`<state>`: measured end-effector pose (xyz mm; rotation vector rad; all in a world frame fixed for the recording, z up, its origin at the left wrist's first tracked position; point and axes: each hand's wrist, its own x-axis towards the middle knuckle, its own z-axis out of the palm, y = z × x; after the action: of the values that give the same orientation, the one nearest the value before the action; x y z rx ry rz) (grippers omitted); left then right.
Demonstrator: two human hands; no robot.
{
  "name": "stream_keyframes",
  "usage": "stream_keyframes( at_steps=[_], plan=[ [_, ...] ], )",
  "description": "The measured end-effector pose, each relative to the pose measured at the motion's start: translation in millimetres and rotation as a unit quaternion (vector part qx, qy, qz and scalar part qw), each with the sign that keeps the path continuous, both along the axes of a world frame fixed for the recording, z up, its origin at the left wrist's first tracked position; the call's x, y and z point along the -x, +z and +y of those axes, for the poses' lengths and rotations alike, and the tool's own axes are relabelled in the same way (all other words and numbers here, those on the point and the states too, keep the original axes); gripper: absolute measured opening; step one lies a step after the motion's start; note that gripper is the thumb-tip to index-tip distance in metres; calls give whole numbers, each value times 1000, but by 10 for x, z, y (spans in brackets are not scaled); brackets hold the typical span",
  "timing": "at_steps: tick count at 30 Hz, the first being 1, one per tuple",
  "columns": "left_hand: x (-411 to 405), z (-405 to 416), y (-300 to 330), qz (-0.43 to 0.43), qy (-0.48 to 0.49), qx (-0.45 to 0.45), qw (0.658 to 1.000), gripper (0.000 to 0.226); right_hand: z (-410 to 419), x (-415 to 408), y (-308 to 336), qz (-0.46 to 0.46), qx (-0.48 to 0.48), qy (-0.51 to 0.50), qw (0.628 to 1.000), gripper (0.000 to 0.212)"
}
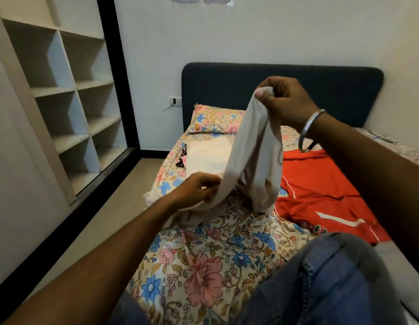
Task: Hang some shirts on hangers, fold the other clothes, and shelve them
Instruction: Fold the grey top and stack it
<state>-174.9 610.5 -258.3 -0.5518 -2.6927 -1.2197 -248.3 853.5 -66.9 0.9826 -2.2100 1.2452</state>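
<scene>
Up goes the pale beige soft knit garment [253, 146], lifted off the floral bedsheet [203, 259] near the middle of the bed. The right hand [285, 102] pinches one end high between thumb and curled fingers; the left hand [199, 188] grips the lower end down by the sheet, fingers closed around the cloth. It sags in a loose loop between them: light, limp, no stiffness at all, likely to slump unless held at seams or corners. To the right lies a red jersey with white stripes [321, 188], spread flat. Far left, pale wooden shelves [70, 90] wait.
</scene>
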Motion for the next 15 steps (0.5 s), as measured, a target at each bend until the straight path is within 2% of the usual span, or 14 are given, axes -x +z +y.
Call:
stream_keyframes(
  at_steps=[2,5,7,9,12,15],
  plan=[
    [-39,92,-181,6,-3,26,1000,25,149,15,13,-8,1,-24,1000,8],
    [-73,200,-417,1,-14,18,1000,13,342,58,-25,-20,9,-61,998,12],
    [-79,258,-535,-13,-15,17,1000,17,430,98,-51,-32,21,-82,996,14],
    [-78,287,-619,-13,19,26,999,19,480,138,-73,-45,39,-91,994,12],
    [-65,233,-599,-13,68,24,997,11,515,171,-94,-49,50,-101,992,13],
    [-11,80,-449,40,125,-23,991,6,571,225,-82,-45,66,-115,990,17]
  ],
)
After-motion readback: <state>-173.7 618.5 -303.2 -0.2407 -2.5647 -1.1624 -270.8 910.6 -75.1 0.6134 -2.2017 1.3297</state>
